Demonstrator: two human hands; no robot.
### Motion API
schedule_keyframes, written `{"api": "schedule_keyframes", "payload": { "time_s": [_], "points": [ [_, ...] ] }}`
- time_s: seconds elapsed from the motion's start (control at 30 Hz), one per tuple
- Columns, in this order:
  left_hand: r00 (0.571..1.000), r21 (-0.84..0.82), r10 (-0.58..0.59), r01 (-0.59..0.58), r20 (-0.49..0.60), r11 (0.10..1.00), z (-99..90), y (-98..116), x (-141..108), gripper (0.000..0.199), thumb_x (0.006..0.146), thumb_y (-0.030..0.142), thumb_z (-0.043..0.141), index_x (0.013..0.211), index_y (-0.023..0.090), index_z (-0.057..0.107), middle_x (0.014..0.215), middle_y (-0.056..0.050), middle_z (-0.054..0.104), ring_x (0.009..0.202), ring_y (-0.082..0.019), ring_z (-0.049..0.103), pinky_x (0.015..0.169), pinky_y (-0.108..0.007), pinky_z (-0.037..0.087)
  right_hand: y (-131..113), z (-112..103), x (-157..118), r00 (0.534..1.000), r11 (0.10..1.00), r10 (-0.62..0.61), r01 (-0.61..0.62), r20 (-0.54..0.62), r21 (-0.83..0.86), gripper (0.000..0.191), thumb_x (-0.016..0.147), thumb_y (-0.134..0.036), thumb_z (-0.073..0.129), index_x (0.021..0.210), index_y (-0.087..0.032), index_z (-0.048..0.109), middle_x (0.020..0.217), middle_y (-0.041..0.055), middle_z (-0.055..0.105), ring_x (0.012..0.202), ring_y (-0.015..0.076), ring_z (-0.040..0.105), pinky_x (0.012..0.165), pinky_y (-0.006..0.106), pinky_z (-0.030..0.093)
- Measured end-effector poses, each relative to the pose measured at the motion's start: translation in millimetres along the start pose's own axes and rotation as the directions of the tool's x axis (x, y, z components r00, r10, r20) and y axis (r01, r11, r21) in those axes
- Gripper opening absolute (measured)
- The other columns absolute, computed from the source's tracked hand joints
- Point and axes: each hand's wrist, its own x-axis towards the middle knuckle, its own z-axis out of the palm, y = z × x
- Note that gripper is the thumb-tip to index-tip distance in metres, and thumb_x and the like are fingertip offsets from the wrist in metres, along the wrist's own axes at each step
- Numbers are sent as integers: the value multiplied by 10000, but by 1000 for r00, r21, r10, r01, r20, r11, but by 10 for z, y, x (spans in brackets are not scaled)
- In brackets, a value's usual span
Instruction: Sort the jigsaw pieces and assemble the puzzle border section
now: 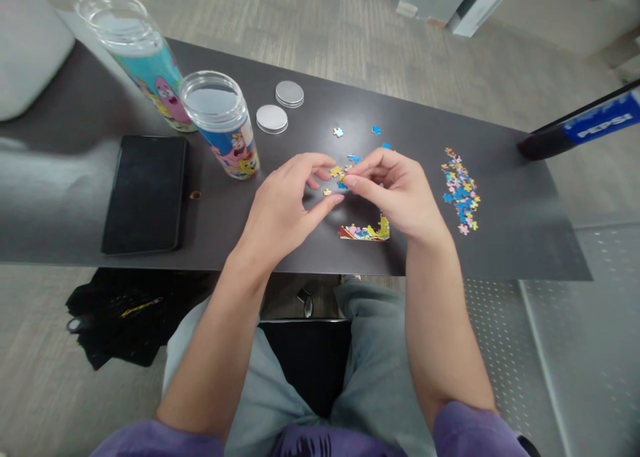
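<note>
My right hand (395, 187) pinches a small yellow puzzle piece (343, 178) between thumb and forefinger. Facing it, my left hand (293, 200) curves with thumb and fingers apart; a yellow puzzle piece (335, 171) shows right by its fingertips, and I cannot tell whether they touch it. Below its fingers a pale puzzle piece (327, 192) lies on the table. Nearer to me sits a joined strip of puzzle (364, 232), with a corner rising at its right end, partly hidden by my right hand. Blue pieces (354, 158) lie just beyond my hands.
A heap of loose puzzle pieces (461, 190) lies on the dark table (505, 203) at right. Two clear cartoon-printed jars (225, 127) stand at left, near two silver lids (272, 119) and a black tablet (145, 193). A dark Pepsi bottle (580, 127) is at the far right.
</note>
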Motion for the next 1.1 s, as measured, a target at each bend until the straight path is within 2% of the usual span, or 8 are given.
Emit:
{"api": "schedule_keyframes", "payload": {
  "time_s": [0.13, 0.33, 0.43, 0.57, 0.7, 0.77, 0.93, 1.1],
  "points": [
    [999, 20, -37, 36, 41, 999, -55, 130, 31, 278, 1109, 247, 900, 1371, 321, 847, 1270, -7, 949, 1079, -283, 882, 1078, -545, 713, 71, 68, 3, 999, 997, 32, -33, 15, 76, 385, 887, -565, 1206, 925, -362, 882, 984, -9, 918, 865, 263, 790, 804, 440, 681],
    [990, 195, -125, 110, 62, 975, -108, 221, 57, 154, 1153, 335, 834, 1291, 341, 902, 1284, -30, 922, 1033, -287, 860, 1001, -540, 723, 171, 127, 74, 999, 998, 40, -42, 34, 41, 499, 891, -726, 1172, 943, -350, 848, 973, 2, 907, 826, 261, 779, 741, 423, 654],
    [985, 279, -146, 114, 95, 953, -115, 221, 51, 152, 1185, 356, 811, 1309, 360, 900, 1290, -28, 919, 1050, -294, 852, 1041, -539, 703, 173, 136, 74, 999, 997, 22, -24, 28, 71, 459, 938, -689, 1161, 1007, -336, 876, 947, 0, 887, 766, 235, 722, 694, 399, 606],
    [977, 295, -148, 98, 151, 951, -207, 206, 42, 147, 1179, 388, 847, 1308, 333, 893, 1285, -31, 917, 1018, -283, 821, 1043, -510, 682, 124, 19, 45, 998, 999, -49, 50, -37, 16, 318, 1101, -607, 1055, 1096, -320, 917, 1039, 39, 913, 975, 290, 838, 869, 448, 659],
    [965, 308, -188, 126, 182, 943, -340, 166, 38, 99, 1145, 373, 901, 1230, 323, 895, 1184, -36, 887, 938, -267, 755, 912, -457, 642, 84, -165, 4, 988, 979, -93, 69, -120, -191, 334, 1096, -660, 1052, 1059, -362, 905, 1088, 73, 881, 1080, 359, 819, 921, 507, 652],
    [964, 311, -192, 128, 183, 942, -363, 144, 42, 93, 1136, 378, 914, 1211, 323, 907, 1119, -30, 859, 899, -256, 726, 863, -438, 612, 82, -206, -13, 991, 965, -97, 72, -91, -252, 290, 1111, -615, 1039, 1039, -366, 908, 1073, 81, 860, 1031, 364, 792, 910, 528, 630],
    [949, 324, -224, 144, 224, 935, -319, 112, 56, 130, 1132, 430, 907, 1224, 340, 933, 1057, -17, 831, 872, -253, 691, 847, -433, 578, 97, -132, -14, 986, 856, -118, 163, 121, -491, 47, 1118, -324, 927, 1079, -338, 949, 1045, 66, 844, 896, 330, 743, 1013, 609, 596],
    [948, 314, -230, 154, 220, 937, -312, 104, 59, 148, 1131, 457, 907, 1226, 346, 932, 1042, -15, 824, 875, -259, 691, 859, -446, 585, 78, -51, 19, 976, 814, -72, 178, 207, -553, 91, 1112, -326, 909, 1144, -400, 949, 1089, 71, 857, 974, 375, 762, 1063, 679, 613]
  ]
}}
